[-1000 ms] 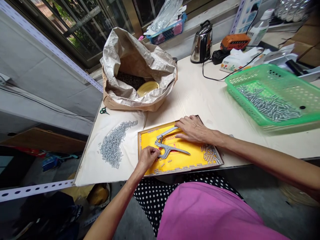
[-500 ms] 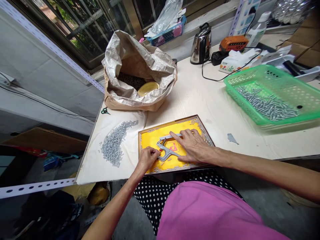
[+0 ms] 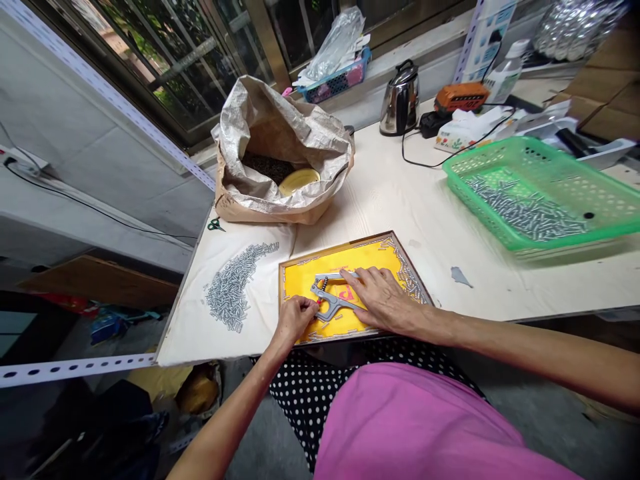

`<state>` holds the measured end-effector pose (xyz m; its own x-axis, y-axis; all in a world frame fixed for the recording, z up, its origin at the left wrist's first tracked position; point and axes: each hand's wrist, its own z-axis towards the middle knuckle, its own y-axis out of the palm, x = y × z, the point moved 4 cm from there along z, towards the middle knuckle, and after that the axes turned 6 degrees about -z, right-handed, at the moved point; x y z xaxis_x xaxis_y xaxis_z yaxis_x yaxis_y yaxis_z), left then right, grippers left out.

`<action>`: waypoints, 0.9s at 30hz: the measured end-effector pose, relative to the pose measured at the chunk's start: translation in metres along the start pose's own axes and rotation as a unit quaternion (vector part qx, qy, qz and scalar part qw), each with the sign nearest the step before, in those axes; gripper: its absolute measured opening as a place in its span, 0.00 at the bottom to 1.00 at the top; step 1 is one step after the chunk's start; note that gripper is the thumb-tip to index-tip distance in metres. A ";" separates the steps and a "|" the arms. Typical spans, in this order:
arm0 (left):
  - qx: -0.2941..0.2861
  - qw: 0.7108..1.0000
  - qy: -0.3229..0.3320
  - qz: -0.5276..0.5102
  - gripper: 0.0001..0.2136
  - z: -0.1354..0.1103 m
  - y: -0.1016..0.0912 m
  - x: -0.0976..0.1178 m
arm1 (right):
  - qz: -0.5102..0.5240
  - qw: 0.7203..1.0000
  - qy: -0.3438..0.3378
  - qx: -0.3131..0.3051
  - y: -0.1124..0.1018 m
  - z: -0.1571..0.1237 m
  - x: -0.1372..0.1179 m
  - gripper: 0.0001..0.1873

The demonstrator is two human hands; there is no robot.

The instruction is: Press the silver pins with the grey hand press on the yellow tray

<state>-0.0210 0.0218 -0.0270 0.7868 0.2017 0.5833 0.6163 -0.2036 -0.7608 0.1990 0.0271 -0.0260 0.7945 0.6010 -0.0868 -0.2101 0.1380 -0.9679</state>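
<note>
My right hand (image 3: 383, 297) is wrapped over the two handles of a grey metal pliers-like hand tool (image 3: 331, 308). A dark coil spring and a small red part show between its arms. At the tool's left end, my left hand (image 3: 295, 319) is closed in a pinch, its fingertips against the jaw. Whatever they hold is too small to make out. Both hands are over a shallow framed tray (image 3: 330, 250) with a yellow bottom and a red mark. Small metal pins (image 3: 411, 285) lie along the tray's edges, thickest at the right.
Left of the tray is a pile of small metal pieces (image 3: 233, 287). Behind stands an open sack (image 3: 285, 207) with dark bits and a yellow dish inside. A green basket (image 3: 500, 223) of metal pieces sits at right. Scissors (image 3: 216, 225) and a kettle (image 3: 400, 100) are on the table.
The view has shifted slightly. My right hand has come down a little, and the tool's handles look slightly closer together. My left hand keeps its pinch at the jaw.
</note>
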 end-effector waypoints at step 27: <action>0.002 0.922 0.157 0.353 0.08 0.027 0.011 0.081 | -0.109 0.986 -0.126 -0.021 0.006 0.053 0.000 0.15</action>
<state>0.0485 0.0616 0.0046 0.9637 -0.2668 -0.0054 -0.0535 -0.1736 -0.9834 0.1672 0.0694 -0.0194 0.6510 0.7375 0.1796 -0.0225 0.2552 -0.9666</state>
